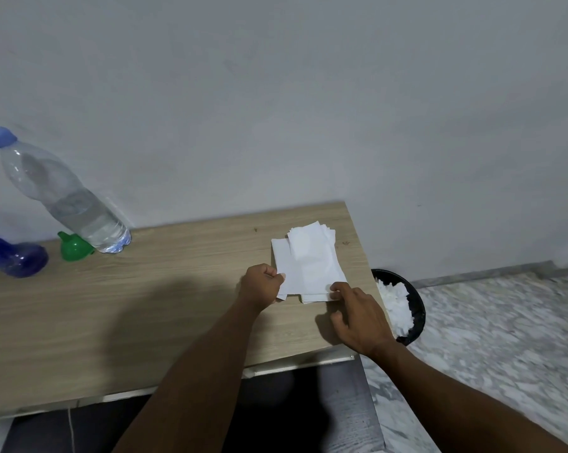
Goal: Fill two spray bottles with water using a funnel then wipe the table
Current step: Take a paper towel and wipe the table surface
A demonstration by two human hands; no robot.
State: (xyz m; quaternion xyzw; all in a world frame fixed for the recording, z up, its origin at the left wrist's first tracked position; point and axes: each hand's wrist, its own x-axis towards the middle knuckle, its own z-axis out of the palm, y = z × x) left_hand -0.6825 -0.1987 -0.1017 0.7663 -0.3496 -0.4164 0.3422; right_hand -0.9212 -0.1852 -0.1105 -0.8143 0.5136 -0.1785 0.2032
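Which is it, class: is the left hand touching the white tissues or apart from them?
Touching. The head view shows the left hand pinching the left edge of the white tissues.

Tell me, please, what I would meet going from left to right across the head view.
Blue spray bottle → green funnel → left hand → stack of white tissues → right hand → black bin. The water bottle overlaps the funnel, so I leave it out.
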